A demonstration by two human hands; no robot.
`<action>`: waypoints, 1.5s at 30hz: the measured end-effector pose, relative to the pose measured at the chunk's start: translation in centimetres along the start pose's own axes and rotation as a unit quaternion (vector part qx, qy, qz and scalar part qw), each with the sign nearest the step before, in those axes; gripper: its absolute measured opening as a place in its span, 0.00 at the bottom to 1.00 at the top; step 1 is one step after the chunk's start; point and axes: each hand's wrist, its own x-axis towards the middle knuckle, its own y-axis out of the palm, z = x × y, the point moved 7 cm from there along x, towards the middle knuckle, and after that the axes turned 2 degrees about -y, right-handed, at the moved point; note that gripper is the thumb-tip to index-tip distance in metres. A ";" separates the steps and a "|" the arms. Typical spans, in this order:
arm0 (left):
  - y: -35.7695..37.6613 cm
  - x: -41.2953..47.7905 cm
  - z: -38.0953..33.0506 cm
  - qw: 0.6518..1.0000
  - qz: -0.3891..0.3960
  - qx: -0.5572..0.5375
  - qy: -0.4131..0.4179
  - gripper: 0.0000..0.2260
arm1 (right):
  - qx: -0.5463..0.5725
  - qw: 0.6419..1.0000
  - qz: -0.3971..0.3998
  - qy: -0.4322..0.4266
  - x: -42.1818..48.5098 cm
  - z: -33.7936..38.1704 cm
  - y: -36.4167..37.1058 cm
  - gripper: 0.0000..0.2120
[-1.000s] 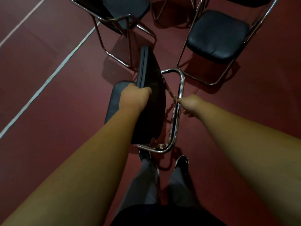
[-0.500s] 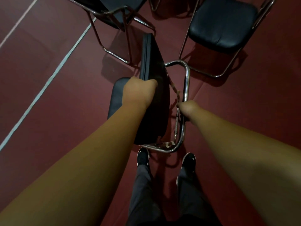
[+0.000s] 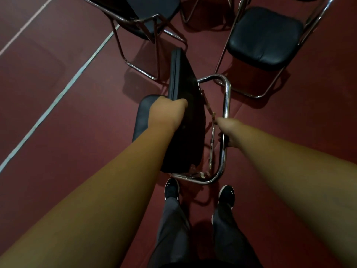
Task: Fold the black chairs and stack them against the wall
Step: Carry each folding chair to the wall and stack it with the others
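Two unfolded chairs point(image 3: 264, 37) point(image 3: 146, 14) block ahead; bare floor point(image 3: 67, 122) lies open leftward.

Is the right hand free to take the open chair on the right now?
Probably not yet. The right hand grips the chrome frame of the half-folded chair, while the left hand holds its seat. The open chair stands just beyond; nothing else blocks the way.

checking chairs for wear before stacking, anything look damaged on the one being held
On the held chair, the thin brace and bottom bar carry ragged tan patches; the rest of the chrome is clean. Rust or peeling tape: cannot tell.
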 end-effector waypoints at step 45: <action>14.2 -6.0 -2.7 0.983 0.171 -0.073 0.006 0.33 | 0.119 0.979 0.022 -0.161 -8.8 5.0 -8.7 0.22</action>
